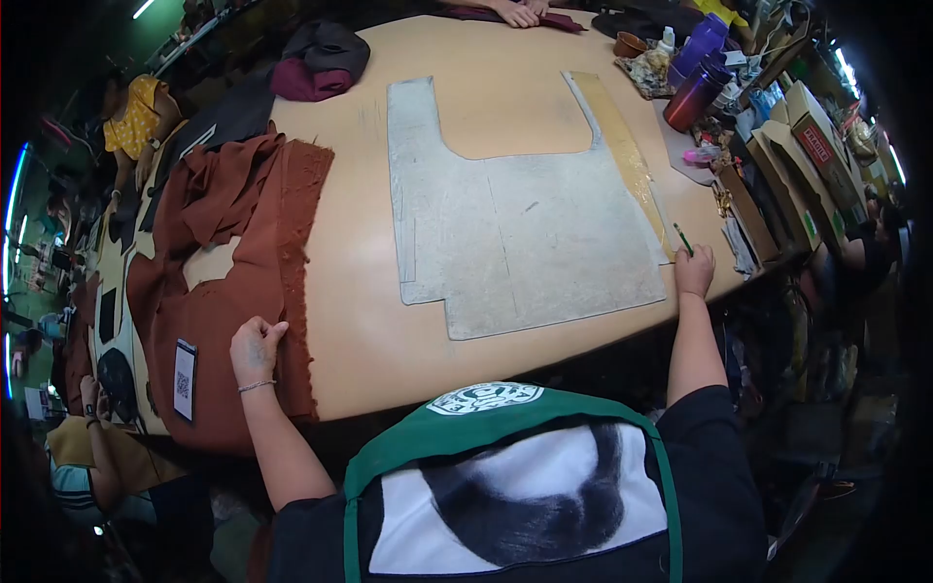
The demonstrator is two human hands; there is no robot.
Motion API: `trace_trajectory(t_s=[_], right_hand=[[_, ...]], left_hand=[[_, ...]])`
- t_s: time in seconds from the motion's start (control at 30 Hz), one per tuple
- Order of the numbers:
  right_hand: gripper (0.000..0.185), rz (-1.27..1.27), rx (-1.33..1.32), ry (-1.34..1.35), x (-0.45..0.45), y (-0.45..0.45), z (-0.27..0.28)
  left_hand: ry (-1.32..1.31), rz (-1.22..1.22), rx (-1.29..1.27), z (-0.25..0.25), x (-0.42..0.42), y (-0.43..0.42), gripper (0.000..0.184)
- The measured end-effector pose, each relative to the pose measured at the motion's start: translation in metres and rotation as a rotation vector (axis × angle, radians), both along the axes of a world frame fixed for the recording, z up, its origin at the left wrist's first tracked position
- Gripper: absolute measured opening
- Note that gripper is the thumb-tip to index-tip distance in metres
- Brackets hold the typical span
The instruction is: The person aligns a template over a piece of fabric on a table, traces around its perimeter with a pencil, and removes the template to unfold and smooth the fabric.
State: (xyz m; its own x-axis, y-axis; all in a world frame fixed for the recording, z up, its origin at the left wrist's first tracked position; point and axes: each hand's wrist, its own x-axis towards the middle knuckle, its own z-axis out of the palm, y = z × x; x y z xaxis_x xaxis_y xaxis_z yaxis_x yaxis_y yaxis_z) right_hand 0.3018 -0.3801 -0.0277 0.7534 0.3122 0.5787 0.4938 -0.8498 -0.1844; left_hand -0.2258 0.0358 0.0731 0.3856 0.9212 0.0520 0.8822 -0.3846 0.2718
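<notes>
Curled over a rust-brown fabric piece (199,321), my left hand (255,352) is closed, with its fingertips hidden. The fabric is bunched towards the far side, with a frayed edge facing the middle of the table. My right hand (695,270) grips a green pencil (683,239), held near upright at the table's right edge. Between my hands lies a flat grey-white pattern piece (544,243) with a wide U-shaped cutout on its far side. A narrow tan strip (622,146) runs along its right side, close to my right hand.
The table (360,340) also bears a black and maroon cloth pile (319,63) at the far left. Bottles, including a red-purple tumbler (695,95), and cardboard boxes (812,146) crowd the right edge. Other people's hands (520,12) work at the far edge; more people sit left.
</notes>
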Motion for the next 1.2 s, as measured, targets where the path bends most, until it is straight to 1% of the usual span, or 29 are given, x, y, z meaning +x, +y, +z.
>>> trace_trajectory(t_s=[0.03,0.07,0.1,0.13,0.17,0.23,0.3,0.33,0.43,0.47,0.57,0.6,0.7,0.77,0.8,0.87,0.97,1.07,1.17,1.2], right_hand=[[0.017,-0.018,-0.005,0.011,0.002,-0.004,0.000],[0.016,-0.009,-0.002,0.025,0.002,-0.006,0.000],[0.015,0.023,0.005,0.043,0.004,-0.001,-0.004],[0.015,0.015,0.044,0.075,0.002,0.001,-0.005],[0.016,0.035,0.052,0.033,0.003,0.001,-0.007],[0.016,0.045,-0.006,0.059,-0.004,0.001,0.001],[0.015,0.098,-0.001,0.047,-0.009,0.005,0.007],[0.014,0.109,0.000,0.044,-0.011,0.004,0.010],[0.012,0.222,-0.013,0.047,-0.008,0.003,0.011],[0.011,0.242,-0.007,0.058,-0.009,0.004,0.013],[0.010,0.330,-0.014,0.107,-0.009,0.005,0.020],[0.011,0.384,0.025,0.098,-0.009,0.006,0.021],[0.013,0.497,0.029,0.222,0.011,-0.002,0.021],[0.015,0.568,0.062,0.235,0.022,-0.003,0.029],[0.015,0.592,0.075,0.233,0.027,-0.004,0.033],[0.016,0.613,0.082,0.218,0.038,-0.006,0.039],[0.017,0.555,0.093,0.309,0.045,-0.011,0.042],[0.017,0.561,0.098,0.311,0.049,-0.010,0.042],[0.018,0.570,0.099,0.331,0.050,-0.003,0.042],[0.019,0.571,0.101,0.340,0.051,0.000,0.043]], left_hand=[[0.017,0.025,0.007,0.002,-0.003,-0.001,0.034],[0.030,0.041,0.085,-0.001,-0.002,-0.004,0.037],[-0.022,0.076,0.060,-0.001,0.000,-0.006,0.039],[0.004,0.058,0.124,-0.005,-0.004,-0.004,0.039],[-0.025,0.050,0.166,-0.006,-0.006,-0.006,0.038],[-0.060,0.133,0.131,-0.004,-0.007,-0.012,0.032],[-0.127,0.140,0.126,-0.010,-0.002,-0.018,0.029],[-0.106,0.165,0.100,-0.010,0.001,-0.021,0.022],[-0.081,0.212,0.169,-0.021,0.008,-0.023,0.017],[-0.047,0.233,0.148,-0.023,0.011,-0.022,0.014],[-0.004,0.270,0.215,-0.030,0.012,-0.017,0.016],[0.011,0.278,0.243,-0.027,0.014,-0.018,0.019],[0.024,0.281,0.220,-0.021,0.013,-0.019,0.023],[0.012,0.268,0.130,-0.028,0.005,-0.008,0.026],[0.032,0.282,0.145,-0.030,0.004,-0.004,0.027],[0.077,0.283,0.175,-0.034,-0.001,0.003,0.028],[0.166,0.315,0.173,-0.030,0.000,0.004,0.032],[0.209,0.308,0.183,-0.028,-0.003,0.007,0.033],[0.188,0.350,0.121,-0.027,-0.001,0.008,0.035],[0.202,0.317,0.179,-0.027,0.000,0.007,0.035]])
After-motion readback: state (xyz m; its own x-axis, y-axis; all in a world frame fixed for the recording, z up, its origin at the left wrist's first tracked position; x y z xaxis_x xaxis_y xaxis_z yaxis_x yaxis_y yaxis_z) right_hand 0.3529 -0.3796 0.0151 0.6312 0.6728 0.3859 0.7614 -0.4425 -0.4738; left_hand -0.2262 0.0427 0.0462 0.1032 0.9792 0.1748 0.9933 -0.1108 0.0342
